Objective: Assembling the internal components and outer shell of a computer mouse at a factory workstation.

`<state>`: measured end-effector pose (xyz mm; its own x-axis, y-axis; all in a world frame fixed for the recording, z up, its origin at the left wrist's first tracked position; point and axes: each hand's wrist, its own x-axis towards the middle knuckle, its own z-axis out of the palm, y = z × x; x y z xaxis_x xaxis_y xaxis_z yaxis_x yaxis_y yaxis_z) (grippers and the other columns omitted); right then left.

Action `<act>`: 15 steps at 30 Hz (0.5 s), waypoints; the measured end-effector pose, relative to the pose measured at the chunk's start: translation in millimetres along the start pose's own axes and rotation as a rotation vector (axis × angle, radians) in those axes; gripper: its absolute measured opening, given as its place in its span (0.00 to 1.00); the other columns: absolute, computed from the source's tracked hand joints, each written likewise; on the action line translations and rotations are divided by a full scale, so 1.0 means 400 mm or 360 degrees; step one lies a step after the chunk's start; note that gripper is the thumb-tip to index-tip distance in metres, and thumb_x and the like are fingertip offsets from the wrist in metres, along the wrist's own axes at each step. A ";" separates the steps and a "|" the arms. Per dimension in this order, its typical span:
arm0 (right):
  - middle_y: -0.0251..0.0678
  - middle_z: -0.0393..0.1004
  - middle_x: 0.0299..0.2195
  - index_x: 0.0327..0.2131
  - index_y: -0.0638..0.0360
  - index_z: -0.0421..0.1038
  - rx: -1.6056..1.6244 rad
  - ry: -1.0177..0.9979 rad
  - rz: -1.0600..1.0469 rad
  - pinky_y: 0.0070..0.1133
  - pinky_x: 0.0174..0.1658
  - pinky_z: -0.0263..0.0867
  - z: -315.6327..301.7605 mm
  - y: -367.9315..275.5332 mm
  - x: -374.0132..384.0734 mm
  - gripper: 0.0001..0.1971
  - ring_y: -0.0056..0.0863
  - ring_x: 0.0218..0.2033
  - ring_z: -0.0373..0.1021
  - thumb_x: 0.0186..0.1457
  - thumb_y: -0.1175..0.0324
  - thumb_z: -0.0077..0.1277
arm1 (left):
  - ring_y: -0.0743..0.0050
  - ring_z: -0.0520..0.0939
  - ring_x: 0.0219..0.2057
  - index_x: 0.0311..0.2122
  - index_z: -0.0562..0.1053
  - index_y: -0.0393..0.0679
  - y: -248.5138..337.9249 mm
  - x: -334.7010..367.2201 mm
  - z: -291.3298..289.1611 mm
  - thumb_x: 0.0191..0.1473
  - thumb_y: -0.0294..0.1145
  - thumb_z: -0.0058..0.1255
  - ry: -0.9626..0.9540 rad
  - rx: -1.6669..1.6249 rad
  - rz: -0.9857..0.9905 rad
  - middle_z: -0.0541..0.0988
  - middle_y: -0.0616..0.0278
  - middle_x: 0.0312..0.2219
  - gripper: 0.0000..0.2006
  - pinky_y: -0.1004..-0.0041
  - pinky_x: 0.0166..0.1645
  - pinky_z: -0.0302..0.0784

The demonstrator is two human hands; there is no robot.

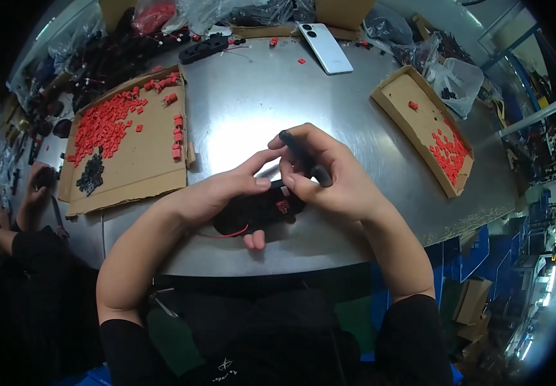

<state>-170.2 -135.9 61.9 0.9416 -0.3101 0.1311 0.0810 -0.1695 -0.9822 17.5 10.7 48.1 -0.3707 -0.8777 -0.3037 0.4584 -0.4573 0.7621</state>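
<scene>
Over the near middle of the metal table, my left hand (217, 193) is closed on a black plastic housing (239, 215), with its fingertips showing below the part. A thin red wire trails from the housing's left side, and a small red piece (282, 206) sits at its right. My right hand (339, 174) is wrapped round a black-handled hand tool (300, 154). Two rounded dark handle ends show between the fingers; the tool's working end is hidden, so its exact kind cannot be told. Both hands meet above the housing.
To the left lies a cardboard tray (146, 177) of red parts and small black pieces. Another cardboard tray (413, 132) with red parts stands right. A white phone (326, 48), a black housing (204, 48) and plastic bags line the back. Another person's hand (39, 183) shows far left.
</scene>
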 end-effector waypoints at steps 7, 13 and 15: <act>0.27 0.71 0.32 0.56 0.59 0.66 -0.0220 0.0101 0.0508 0.18 0.35 0.67 -0.012 0.023 -0.003 0.21 0.15 0.30 0.68 0.59 0.72 0.52 | 0.66 0.83 0.44 0.61 0.69 0.41 0.014 -0.009 0.017 0.52 0.41 0.69 0.0637 0.1511 0.0686 0.79 0.56 0.45 0.34 0.67 0.47 0.80; 0.28 0.70 0.33 0.57 0.60 0.65 -0.0748 0.0434 0.0359 0.17 0.33 0.67 -0.011 0.026 -0.001 0.26 0.16 0.28 0.68 0.57 0.64 0.59 | 0.45 0.79 0.43 0.48 0.72 0.40 -0.039 0.012 -0.014 0.43 0.40 0.71 0.0781 0.2310 0.0939 0.77 0.51 0.41 0.29 0.56 0.48 0.76; 0.28 0.69 0.34 0.61 0.58 0.61 -0.0451 0.0580 0.0097 0.16 0.27 0.61 -0.011 0.017 -0.002 0.36 0.13 0.24 0.62 0.56 0.49 0.60 | 0.46 0.79 0.43 0.47 0.73 0.41 -0.038 0.009 -0.020 0.44 0.42 0.70 0.0858 0.2310 0.0858 0.77 0.53 0.41 0.27 0.57 0.47 0.76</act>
<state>-171.7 -140.9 55.6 0.7614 -0.6275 0.1626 -0.1112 -0.3736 -0.9209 15.6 13.3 30.9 0.0219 -0.9696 0.2438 -0.7790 0.1363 0.6120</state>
